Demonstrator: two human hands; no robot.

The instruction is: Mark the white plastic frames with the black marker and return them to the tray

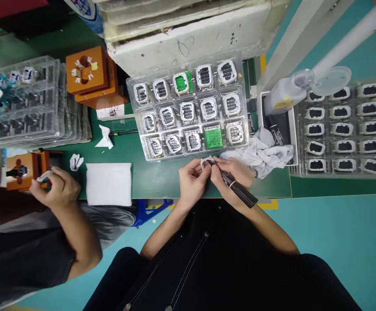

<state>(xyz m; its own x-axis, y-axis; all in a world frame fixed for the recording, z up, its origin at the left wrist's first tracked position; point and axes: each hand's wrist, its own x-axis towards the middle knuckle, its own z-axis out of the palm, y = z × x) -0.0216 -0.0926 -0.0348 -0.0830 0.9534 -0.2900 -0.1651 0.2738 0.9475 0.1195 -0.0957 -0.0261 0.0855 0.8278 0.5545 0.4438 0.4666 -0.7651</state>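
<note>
Close to the bench's front edge, my left hand point(192, 176) pinches a small whitish rounded frame part point(203, 161). My right hand point(231, 172) grips a black marker pen point(243, 193), whose tip end points at the part while its back end slants down to the right. Both hands are close together, and fingers hide much of the part. Just beyond them lies a clear plastic tray point(142, 150) with rows of similar white frames; most show black inside, two pockets show green. A crumpled white cloth point(259, 151) touches the area beside my right hand.
At the right stands another tray of frames point(343, 129), near a clear bottle point(281, 95) and a box holding markers point(276, 131). Leftward are a folded white cloth point(109, 183), orange fixtures point(86, 71), stacked trays point(35, 101) and a co-worker's hand point(56, 188) holding a small part.
</note>
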